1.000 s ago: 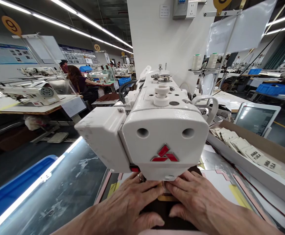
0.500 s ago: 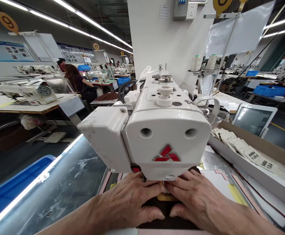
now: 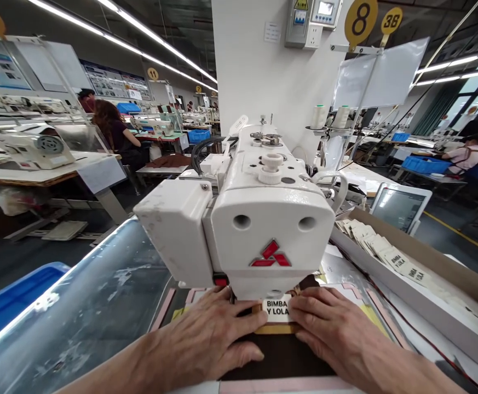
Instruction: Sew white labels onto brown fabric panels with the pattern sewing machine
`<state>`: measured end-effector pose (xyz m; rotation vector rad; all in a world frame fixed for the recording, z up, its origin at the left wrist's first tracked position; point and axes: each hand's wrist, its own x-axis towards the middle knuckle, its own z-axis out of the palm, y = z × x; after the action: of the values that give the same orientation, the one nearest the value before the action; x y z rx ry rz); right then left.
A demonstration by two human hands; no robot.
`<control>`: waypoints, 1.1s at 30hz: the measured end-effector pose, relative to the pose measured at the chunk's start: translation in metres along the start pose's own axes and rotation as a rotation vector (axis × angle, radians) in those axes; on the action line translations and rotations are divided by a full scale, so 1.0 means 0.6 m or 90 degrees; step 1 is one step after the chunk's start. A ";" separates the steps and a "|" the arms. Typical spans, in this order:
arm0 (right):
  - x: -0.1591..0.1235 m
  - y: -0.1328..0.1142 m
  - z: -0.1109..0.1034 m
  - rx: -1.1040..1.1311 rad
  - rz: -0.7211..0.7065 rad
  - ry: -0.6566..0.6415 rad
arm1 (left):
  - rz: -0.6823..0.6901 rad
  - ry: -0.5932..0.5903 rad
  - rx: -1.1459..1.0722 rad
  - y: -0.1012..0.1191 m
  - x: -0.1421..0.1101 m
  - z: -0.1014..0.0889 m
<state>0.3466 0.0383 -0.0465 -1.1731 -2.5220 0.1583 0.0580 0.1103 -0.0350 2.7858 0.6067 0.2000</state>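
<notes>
A white sewing machine head (image 3: pixel 275 224) with a red three-diamond badge fills the middle of the view. Just below it lies a white label (image 3: pixel 277 311) printed "BIMBA Y LOLA", bordered in front by a yellow-brown strip (image 3: pixel 277 329), on dark brown fabric (image 3: pixel 280 355). My left hand (image 3: pixel 214 334) rests flat with fingers stretched, its index fingertip at the label's left edge. From the other side my right hand (image 3: pixel 333 323) lies flat, fingertips over the label's right edge. The machine head hides the needle area and some fingertips.
To the right stands a long cardboard box (image 3: pixel 431 312) of similar labels, with a tablet-like screen (image 3: pixel 401 207) behind it. A blue bin (image 3: pixel 17 301) sits at the left beside a clear plastic-covered surface (image 3: pixel 111 295). Other people work at machines farther back.
The label, hidden before, now shows between my hands under the machine head. My hands have moved slightly apart, and the right thumb is drawn back. The camera view has turned a little right.
</notes>
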 end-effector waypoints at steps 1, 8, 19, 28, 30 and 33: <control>0.001 0.000 0.000 -0.004 0.001 -0.006 | -0.001 0.000 0.004 0.000 0.000 0.001; 0.026 -0.020 0.001 -0.020 -0.002 -0.016 | 0.013 0.005 0.016 0.006 0.005 -0.003; 0.035 -0.005 0.027 0.007 -0.044 -0.050 | 0.047 0.037 0.043 -0.006 -0.016 0.004; 0.042 -0.007 0.016 0.016 -0.016 -0.101 | 0.056 0.066 0.068 -0.017 -0.027 0.007; 0.042 -0.007 0.016 0.017 -0.015 -0.109 | 0.058 0.067 0.069 -0.011 -0.023 0.004; 0.040 -0.005 0.017 0.012 -0.009 -0.116 | 0.071 0.049 0.054 0.002 -0.017 -0.004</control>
<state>0.3264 0.0550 -0.0487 -1.1822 -2.6777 0.2973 0.0488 0.1056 -0.0329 2.9088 0.4874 0.3121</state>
